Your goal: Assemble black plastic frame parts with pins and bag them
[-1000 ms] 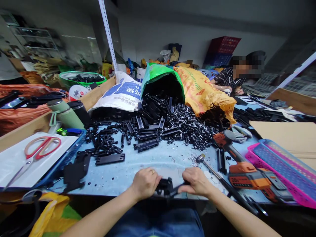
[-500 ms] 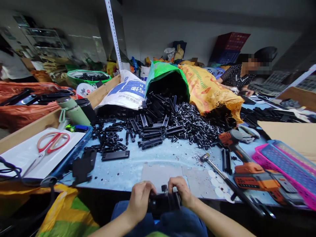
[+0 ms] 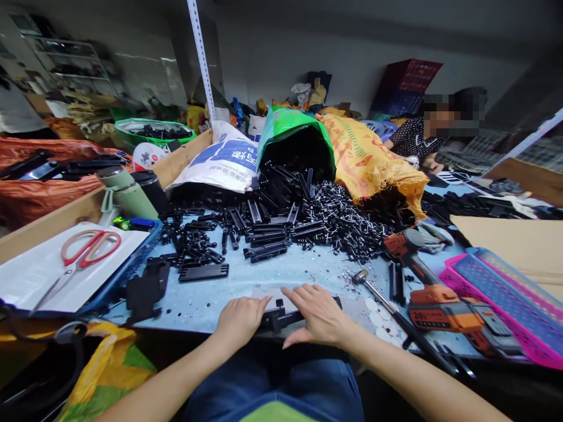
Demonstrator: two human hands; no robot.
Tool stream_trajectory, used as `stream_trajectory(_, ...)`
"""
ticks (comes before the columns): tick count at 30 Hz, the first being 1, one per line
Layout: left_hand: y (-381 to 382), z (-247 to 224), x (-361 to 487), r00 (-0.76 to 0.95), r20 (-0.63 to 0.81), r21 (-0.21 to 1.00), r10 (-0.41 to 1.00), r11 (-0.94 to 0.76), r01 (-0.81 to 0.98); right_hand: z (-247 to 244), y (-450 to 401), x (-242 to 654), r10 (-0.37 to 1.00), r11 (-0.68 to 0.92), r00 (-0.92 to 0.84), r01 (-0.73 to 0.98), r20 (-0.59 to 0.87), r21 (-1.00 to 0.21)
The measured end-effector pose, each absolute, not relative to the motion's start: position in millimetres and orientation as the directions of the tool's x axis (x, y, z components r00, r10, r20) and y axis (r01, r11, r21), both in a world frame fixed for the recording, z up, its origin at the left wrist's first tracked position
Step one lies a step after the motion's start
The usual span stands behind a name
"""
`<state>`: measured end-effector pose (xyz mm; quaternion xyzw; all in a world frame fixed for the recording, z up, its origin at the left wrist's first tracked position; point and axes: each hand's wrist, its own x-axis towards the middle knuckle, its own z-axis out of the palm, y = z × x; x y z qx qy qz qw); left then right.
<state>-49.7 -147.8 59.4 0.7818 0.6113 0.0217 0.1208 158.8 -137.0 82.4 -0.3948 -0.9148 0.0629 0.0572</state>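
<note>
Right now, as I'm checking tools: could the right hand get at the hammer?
Probably yes: the right hand is spread over a black part, and the hammer lies to its right with nothing seen on top.

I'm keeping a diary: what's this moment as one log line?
left hand: holding black plastic part | right hand: spread over it | orange power drill: on blue table

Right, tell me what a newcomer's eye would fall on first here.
Likely the big heap of black parts in the middle, in front of the open green bag. Next, the orange power tool at right, beside a pink basket, and the red-handled scissors on the white sheet at left.
</note>
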Motion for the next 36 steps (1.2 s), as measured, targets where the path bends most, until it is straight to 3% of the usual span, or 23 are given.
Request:
stream_trajectory(3, -146, 62, -45, 0.274, -0.108, 0.203, 0.956, -0.249, 0.947, 84, -133, 146, 0.618, 0.784, -0.784, 0.608, 0.060, -0.127)
stream_trajectory(9, -141, 63, -47, 0.301, -0.064, 0.247, 0.952, -0.277, 0.929, 88, -121, 153, 0.551, 0.830, -0.833, 0.541, 0.053, -0.136)
stream_trajectory(13, -139, 66, -60, 0.452, 0.109, 0.278, 0.885, -0.463, 0.841, 96, -119, 185, 0.601, 0.795, -0.791, 0.579, 0.113, -0.179)
stream_trajectory(16, -150, 77, -61, 0.599, 0.348, 0.359, 0.721, -0.692, 0.626, 102, -129, 195, 0.553, 0.818, -0.791, 0.456, 0.262, -0.350)
stream_trajectory(18, -165, 87, -52, 0.595, 0.498, 0.500, 0.631, -0.769, 0.398, 104, -143, 183, 0.474, 0.815, -0.777, 0.209, 0.415, -0.540)
stream_trajectory(21, -186, 100, -27, 0.428, 0.645, 0.650, 0.633, -0.749, 0.128, 96, -164, 145, 0.516, 0.706, -0.580, -0.128, 0.630, -0.696)
stream_trajectory(24, -189, 96, -5, 0.172, 0.761, 0.623, 0.626, -0.779, 0.075, 74, -168, 108, 0.712, 0.657, -0.139, -0.215, 0.688, -0.723)
stream_trajectory(26, -177, 82, 0, 0.125, 0.840, 0.510, 0.528, -0.847, 0.147, 58, -151, 100, 0.758, 0.646, 0.015, -0.166, 0.653, -0.745)
stream_trajectory(29, -145, 50, -11, 0.316, 0.837, 0.294, 0.448, -0.853, 0.431, 44, -92, 117, 0.746, 0.663, -0.217, 0.165, 0.629, -0.730)
stream_trajectory(31, -121, 30, -24, 0.485, 0.675, 0.189, 0.557, -0.765, 0.615, 44, -41, 142, 0.739, 0.671, -0.400, 0.506, 0.542, -0.542)
stream_trajectory(33, -98, 16, -35, 0.582, 0.474, 0.126, 0.660, -0.705, 0.698, 49, 8, 167, 0.817, 0.553, -0.443, 0.782, 0.369, -0.286)
stream_trajectory(36, -68, 11, -45, 0.544, 0.322, 0.119, 0.775, -0.603, 0.789, 59, 60, 190, 0.880, 0.456, -0.447, 0.890, 0.158, -0.025)
